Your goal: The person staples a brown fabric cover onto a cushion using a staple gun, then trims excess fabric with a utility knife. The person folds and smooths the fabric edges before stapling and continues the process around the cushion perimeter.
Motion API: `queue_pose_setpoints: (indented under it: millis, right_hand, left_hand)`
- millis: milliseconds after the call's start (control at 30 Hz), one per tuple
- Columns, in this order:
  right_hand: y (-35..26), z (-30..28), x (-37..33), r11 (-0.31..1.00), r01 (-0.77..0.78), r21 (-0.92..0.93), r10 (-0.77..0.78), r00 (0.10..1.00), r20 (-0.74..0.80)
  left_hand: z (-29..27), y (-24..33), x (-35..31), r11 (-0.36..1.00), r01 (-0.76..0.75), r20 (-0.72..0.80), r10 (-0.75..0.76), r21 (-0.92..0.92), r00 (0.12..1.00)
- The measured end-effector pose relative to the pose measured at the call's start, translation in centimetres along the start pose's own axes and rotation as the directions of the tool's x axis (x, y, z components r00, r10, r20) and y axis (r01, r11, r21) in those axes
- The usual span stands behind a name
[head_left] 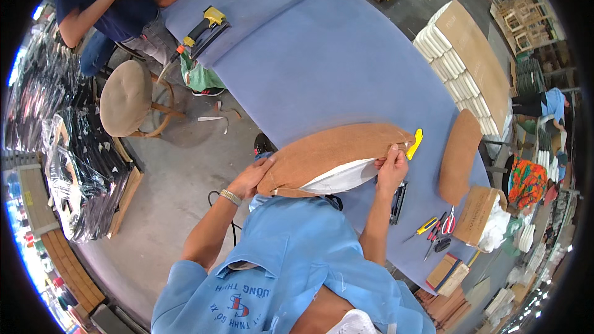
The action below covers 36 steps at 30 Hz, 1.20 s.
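A curved brown upholstered chair-back pad [334,148] lies across the near edge of the blue-covered table, a white strip of its inside [343,176] showing along the near side. My left hand [250,177] grips its left end, fingers wrapped over the fabric. Near the right end, my right hand [391,167] pinches the brown cover's edge between thumb and fingers. Just beyond that hand sits a yellow tool handle [417,141], partly hidden by the pad. A black staple gun [400,203] lies beside my right forearm, partly covered by it.
Another brown pad [461,158] rests at the table's right. Nearby lie a yellow screwdriver [426,226], red-handled pliers [449,221] and an open carton [476,215]. Across the table, a seated co-worker [102,6] handles a brown piece near a yellow-black nail gun [207,28]. A round stool [127,99] stands left.
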State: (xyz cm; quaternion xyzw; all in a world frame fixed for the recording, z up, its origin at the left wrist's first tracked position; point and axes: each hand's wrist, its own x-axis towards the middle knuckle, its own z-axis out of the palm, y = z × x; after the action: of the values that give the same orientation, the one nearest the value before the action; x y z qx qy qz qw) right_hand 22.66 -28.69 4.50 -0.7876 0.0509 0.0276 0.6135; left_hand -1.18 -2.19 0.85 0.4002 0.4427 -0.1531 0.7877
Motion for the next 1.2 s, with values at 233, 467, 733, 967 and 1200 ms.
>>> queue_pose_setpoints:
  millis: [233,467,733,967,1200]
  right_hand:
    - [1.8,-0.2,-0.8,0.994,-0.084,-0.065,0.082,0.996,-0.038]
    - [3.6,0.1,-1.8,0.935,-0.085,0.345,0.061,0.995,0.079]
    - [3.5,0.8,-1.7,0.907,-0.074,0.414,0.016,0.990,0.141]
    - [5.3,2.4,-0.5,0.811,-0.114,0.573,0.009,0.983,0.182]
    - [5.5,3.2,-0.4,0.634,-0.288,0.718,0.190,0.958,0.216]
  left_hand:
    - [-0.4,4.7,-1.7,0.630,0.164,-0.095,-0.141,0.759,0.985]
    - [10.5,11.6,9.5,0.283,-0.650,0.585,0.285,0.705,0.759]
    - [24.5,12.2,14.3,0.404,-0.646,0.692,0.043,0.648,0.721]
    - [22.6,11.8,13.9,0.389,-0.712,0.768,0.016,0.585,0.640]
    - [22.9,11.7,8.6,-0.116,-0.760,0.758,0.260,0.640,0.598]
